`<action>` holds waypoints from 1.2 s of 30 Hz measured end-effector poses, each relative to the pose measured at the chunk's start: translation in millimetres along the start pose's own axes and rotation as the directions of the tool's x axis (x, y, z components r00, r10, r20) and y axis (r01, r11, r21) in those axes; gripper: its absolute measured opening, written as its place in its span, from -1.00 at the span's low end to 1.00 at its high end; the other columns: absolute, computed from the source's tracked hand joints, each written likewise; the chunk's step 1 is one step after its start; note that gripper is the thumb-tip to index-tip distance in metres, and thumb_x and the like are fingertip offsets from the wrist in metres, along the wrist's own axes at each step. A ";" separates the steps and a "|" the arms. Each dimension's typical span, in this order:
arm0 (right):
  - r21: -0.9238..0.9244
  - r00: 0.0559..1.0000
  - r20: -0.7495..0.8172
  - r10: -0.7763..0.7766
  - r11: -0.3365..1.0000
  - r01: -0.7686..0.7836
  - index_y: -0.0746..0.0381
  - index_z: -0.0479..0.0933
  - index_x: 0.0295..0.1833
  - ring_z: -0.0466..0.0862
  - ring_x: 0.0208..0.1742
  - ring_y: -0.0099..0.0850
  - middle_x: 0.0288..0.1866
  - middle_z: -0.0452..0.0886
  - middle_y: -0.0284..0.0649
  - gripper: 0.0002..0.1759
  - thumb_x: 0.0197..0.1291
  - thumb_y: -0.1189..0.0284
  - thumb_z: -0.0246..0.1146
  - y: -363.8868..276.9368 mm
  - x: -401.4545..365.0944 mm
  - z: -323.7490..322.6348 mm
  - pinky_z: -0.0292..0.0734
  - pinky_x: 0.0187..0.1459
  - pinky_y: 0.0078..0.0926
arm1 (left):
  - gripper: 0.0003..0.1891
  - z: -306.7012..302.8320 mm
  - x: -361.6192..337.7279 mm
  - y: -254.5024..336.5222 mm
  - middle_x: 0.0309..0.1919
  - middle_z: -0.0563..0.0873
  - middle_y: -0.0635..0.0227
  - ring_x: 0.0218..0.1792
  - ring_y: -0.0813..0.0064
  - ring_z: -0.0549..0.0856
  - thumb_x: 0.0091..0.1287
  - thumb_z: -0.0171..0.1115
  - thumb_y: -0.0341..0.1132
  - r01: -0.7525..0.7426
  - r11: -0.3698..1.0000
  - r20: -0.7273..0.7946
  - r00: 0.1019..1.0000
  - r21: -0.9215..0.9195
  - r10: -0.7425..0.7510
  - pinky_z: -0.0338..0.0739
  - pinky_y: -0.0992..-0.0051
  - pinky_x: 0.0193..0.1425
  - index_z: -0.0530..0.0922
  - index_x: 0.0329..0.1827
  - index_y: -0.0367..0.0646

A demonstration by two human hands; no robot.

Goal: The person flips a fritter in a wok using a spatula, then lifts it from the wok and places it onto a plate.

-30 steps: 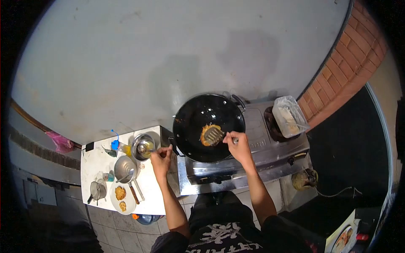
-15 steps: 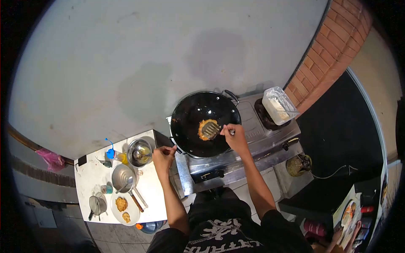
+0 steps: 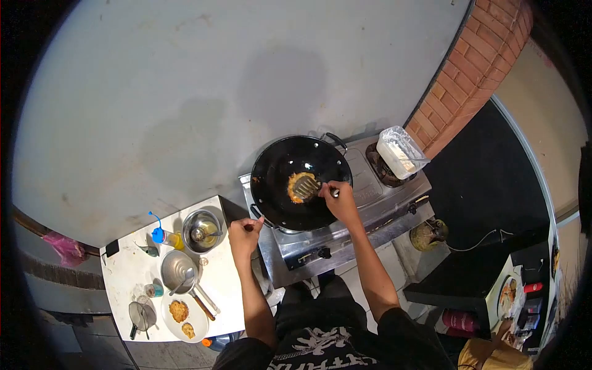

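A black wok stands on the left burner of a steel gas stove, with an orange-brown fritter in it. My right hand is closed round the handle of a slotted spatula, whose head lies over the fritter. At the wok's lower left handle is my left hand, its thumb and finger pinched together near the handle; whether they grip it is too small to tell.
The white table at left bears a plate with fritters, metal bowls, a strainer and a blue-capped bottle. A plastic container sits on the right burner. Another person's yellow garment shows at lower right.
The view has shifted slightly. The spatula still lies over the fritter, and both hands keep nearly the same places. More of the other person shows at lower right.
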State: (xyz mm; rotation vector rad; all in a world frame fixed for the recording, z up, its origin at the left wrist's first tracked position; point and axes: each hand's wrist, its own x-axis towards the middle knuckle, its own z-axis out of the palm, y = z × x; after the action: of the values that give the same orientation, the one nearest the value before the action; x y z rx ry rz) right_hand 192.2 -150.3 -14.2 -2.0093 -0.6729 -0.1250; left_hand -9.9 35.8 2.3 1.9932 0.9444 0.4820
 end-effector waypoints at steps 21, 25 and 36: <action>0.233 0.984 0.129 0.122 0.961 -0.149 0.41 0.53 -0.52 0.45 -0.56 -0.67 -0.63 0.54 -0.30 -0.63 0.35 0.45 0.15 -19.3 -12.3 -20.8 0.33 -0.50 -0.61 | -0.74 4.2 -0.9 -6.6 -0.64 0.66 0.14 -0.61 0.37 0.65 0.12 0.46 -0.24 -0.026 0.999 -0.003 1.000 -0.038 0.026 0.50 0.42 -0.39 0.69 -0.43 -0.32; 0.200 0.983 0.108 0.151 0.965 -0.170 0.41 0.59 -0.47 0.62 -0.50 -0.49 -0.55 0.65 -0.12 -0.69 0.31 0.49 0.14 -14.0 -11.8 -14.5 0.48 -0.38 -0.49 | -0.73 7.5 -3.8 -5.9 -0.72 0.59 0.31 -0.64 0.63 0.50 0.20 0.41 -0.29 -0.052 0.997 -0.036 0.998 -0.059 0.050 0.38 0.49 -0.50 0.66 -0.49 -0.36; 0.197 0.993 0.108 0.055 0.977 -0.076 0.41 0.59 -0.47 0.62 -0.52 -0.45 -0.56 0.64 -0.10 -0.70 0.30 0.49 0.15 -13.7 -6.2 -13.9 0.47 -0.40 -0.48 | -0.73 6.0 -12.0 2.2 -0.65 0.66 0.18 -0.60 0.43 0.65 0.15 0.45 -0.22 0.023 0.999 -0.048 0.999 -0.031 -0.025 0.49 0.44 -0.41 0.69 -0.43 -0.31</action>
State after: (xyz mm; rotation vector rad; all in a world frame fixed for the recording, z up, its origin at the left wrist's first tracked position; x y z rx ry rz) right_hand 182.6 -159.4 1.4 -1.8495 -0.6559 0.0835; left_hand -12.8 22.6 1.0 1.9480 0.9837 0.5301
